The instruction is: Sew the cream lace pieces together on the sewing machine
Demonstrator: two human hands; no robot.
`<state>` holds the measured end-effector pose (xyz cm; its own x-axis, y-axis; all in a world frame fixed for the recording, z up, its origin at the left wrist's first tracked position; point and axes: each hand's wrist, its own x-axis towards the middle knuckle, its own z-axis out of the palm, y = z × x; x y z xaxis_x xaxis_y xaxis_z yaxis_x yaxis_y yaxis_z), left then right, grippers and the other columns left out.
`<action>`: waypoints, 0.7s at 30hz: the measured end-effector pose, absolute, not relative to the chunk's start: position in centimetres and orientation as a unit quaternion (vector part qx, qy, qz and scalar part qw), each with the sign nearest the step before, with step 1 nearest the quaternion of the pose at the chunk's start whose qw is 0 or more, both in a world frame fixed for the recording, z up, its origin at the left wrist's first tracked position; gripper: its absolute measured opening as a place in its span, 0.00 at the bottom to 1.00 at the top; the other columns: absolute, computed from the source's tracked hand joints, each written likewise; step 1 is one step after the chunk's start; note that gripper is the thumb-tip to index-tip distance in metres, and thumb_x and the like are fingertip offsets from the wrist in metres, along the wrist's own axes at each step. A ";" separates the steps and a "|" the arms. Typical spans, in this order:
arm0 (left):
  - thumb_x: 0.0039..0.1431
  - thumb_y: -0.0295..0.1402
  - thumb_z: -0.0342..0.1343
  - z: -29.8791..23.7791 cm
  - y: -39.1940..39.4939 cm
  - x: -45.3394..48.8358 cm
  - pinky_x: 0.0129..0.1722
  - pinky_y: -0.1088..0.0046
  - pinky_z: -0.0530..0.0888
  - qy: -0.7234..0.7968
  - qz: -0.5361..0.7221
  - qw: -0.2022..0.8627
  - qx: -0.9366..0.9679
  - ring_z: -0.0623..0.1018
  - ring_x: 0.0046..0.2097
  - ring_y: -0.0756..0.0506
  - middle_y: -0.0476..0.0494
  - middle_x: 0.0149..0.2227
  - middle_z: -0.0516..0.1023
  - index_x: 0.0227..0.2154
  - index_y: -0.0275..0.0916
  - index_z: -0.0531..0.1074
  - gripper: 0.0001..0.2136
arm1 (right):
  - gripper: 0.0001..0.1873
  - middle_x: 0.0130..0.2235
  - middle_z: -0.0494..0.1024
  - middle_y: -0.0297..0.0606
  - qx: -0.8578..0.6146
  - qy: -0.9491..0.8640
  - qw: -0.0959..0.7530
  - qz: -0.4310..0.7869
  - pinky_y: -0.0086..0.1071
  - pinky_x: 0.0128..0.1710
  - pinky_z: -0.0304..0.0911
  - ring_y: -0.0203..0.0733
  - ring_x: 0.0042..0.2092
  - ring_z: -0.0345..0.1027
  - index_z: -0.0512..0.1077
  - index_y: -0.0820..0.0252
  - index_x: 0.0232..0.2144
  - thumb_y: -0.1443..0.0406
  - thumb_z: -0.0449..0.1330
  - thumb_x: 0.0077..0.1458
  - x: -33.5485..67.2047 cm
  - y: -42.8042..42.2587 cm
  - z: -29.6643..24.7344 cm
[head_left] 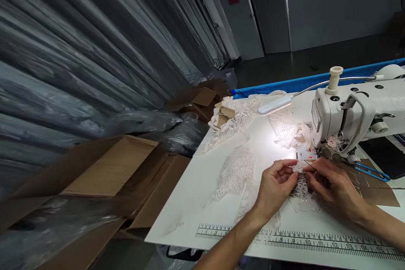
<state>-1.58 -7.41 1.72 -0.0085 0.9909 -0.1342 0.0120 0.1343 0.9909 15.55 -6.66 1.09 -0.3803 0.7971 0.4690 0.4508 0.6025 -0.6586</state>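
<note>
Just in front of the sewing machine [357, 109], my left hand [278, 183] pinches the left edge of a small piece of pale lace [298, 168] between thumb and fingers. My right hand [332, 183] is closed at the lace's right edge, its fingertips gripping there. A thin dark line shows by the right fingertips; whether it is a tool or a thread I cannot tell. More lace hangs below the hands over the table. Up by the machine's needle area lies another bunched lace piece [299, 135]. The needle itself is hidden.
Blue-handled snips [371, 171] lie right of my hands on brown card, near a black phone [387, 156]. A lamp [275, 105] lights the white table [186, 202], which has a printed ruler [303, 240]. Lace pieces [237, 168] lie leftward. Open cardboard boxes [114, 164] stand beyond the left edge.
</note>
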 end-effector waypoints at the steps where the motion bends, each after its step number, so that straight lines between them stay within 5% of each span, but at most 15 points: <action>1: 0.45 0.29 0.62 1.7 -7.4 -1.6 0.34 0.77 0.74 0.536 0.464 0.523 0.473 0.74 0.32 0.52 0.47 0.28 0.74 0.36 0.34 0.77 0.13 | 0.12 0.31 0.71 0.39 -0.387 -0.809 0.392 0.208 0.31 0.29 0.64 0.37 0.30 0.66 0.70 0.62 0.34 0.65 0.48 0.63 15.5 -6.6 1.1; 7: 0.47 0.28 0.59 1.6 -7.7 -1.6 0.37 0.73 0.77 0.519 0.468 0.487 0.524 0.75 0.33 0.50 0.42 0.34 0.76 0.37 0.35 0.77 0.12 | 0.17 0.31 0.71 0.40 -0.396 -0.853 0.324 0.108 0.29 0.25 0.60 0.36 0.28 0.66 0.69 0.62 0.32 0.65 0.43 0.65 15.0 -6.3 1.1; 13: 0.46 0.28 0.59 1.2 -7.7 -1.5 0.36 0.73 0.77 0.513 0.476 0.490 0.519 0.76 0.32 0.51 0.41 0.39 0.75 0.37 0.35 0.77 0.12 | 0.18 0.26 0.69 0.38 -0.369 -0.882 0.285 -0.065 0.29 0.17 0.42 0.33 0.20 0.58 0.67 0.62 0.27 0.70 0.41 0.64 14.6 -6.0 0.0; 21: 0.46 0.28 0.61 1.8 -7.6 -1.5 0.35 0.76 0.76 0.524 0.468 0.507 0.499 0.75 0.32 0.51 0.43 0.33 0.75 0.36 0.34 0.76 0.12 | 0.12 0.26 0.66 0.34 -0.396 -0.807 0.377 0.225 0.28 0.23 0.55 0.34 0.26 0.59 0.58 0.58 0.25 0.65 0.47 0.62 14.4 -5.8 1.2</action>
